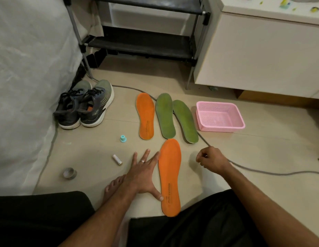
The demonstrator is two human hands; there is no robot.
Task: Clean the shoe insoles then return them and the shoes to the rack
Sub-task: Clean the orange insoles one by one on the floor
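An orange insole [170, 177] lies on the floor in front of me. My left hand [143, 173] rests flat beside it with fingers spread, the thumb and forefinger touching its left edge. To the insole's right hovers my right hand [211, 160], fingers curled with nothing visible in them. Farther off lie a second orange insole [146, 115] and two green insoles [165, 115] [186, 121] side by side. A pair of dark grey-green sneakers [85, 106] stands at the left. The black shoe rack [141, 43] is at the back, its shelves bare.
A pink plastic basket [220, 115] sits right of the green insoles. A grey cable [262, 171] runs across the floor under them. A teal cap [123, 138], a small white tube [117, 159] and a tape roll [70, 173] lie at the left. A white cabinet [262, 50] stands right.
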